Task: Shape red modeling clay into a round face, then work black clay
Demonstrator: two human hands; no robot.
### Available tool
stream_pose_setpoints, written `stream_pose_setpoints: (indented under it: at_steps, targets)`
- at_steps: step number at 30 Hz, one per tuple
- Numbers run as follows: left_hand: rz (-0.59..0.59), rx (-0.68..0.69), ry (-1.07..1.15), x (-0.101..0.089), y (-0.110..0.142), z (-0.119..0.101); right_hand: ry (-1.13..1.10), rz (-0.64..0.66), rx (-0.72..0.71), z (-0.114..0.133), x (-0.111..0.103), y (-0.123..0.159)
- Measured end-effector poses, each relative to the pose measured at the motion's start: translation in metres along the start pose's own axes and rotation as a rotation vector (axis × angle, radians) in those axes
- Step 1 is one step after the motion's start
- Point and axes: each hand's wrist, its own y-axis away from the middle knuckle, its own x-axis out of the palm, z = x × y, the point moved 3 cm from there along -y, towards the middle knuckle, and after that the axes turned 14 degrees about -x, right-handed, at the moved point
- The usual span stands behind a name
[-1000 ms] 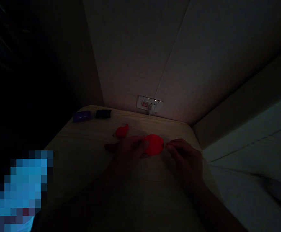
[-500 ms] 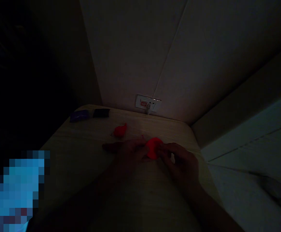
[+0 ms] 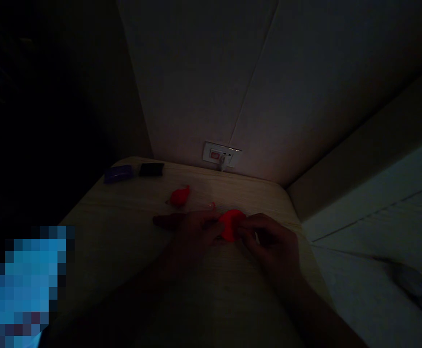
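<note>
In dim light, a bright red, flat, round piece (image 3: 231, 226) sits between my two hands; its material is too dark to name. My left hand (image 3: 196, 229) grips its left edge between thumb and fingers. At the right edge, the thumb and fingertips of my right hand (image 3: 269, 237) pinch the same piece. A thin red strand (image 3: 212, 207) shows just above my left fingers. Beyond that hand lies a small red lump (image 3: 180, 196) with a pointed tip. A long dark red thing (image 3: 167, 221) lies beside my left hand, partly hidden behind it.
On the wooden tabletop (image 3: 232, 304), a purple packet (image 3: 118, 173) and a black packet (image 3: 152, 169) lie at the far left. A wall socket (image 3: 221, 153) with a plug in it is just above the back edge. A pixelated bright blue patch covers the lower left.
The red round piece has shifted slightly down and tilted between my fingers. The thin red strand above my left hand shows more clearly. Both hands stay nearly in place.
</note>
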Motion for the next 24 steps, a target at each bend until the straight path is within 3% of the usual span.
stream_pose_setpoints:
  at_steps: [6, 13, 18, 24]
  targets:
    - [0.007, -0.005, 0.004, -0.0002, 0.0005, -0.0027, -0.055, -0.039, 0.037, 0.0003, 0.0007, -0.0048]
    - [-0.008, 0.006, -0.041, -0.0028, 0.0005, -0.0018, 0.014, -0.092, 0.226, 0.0007, -0.0011, -0.0018]
    - [-0.022, -0.014, -0.034, -0.0027, 0.0005, -0.0031, -0.136, -0.115, 0.336, -0.0033, 0.0001, 0.0024]
    - [0.002, -0.004, -0.029, -0.0028, -0.0012, -0.0025, -0.282, -0.048, 0.268, -0.0028, 0.0021, 0.0]
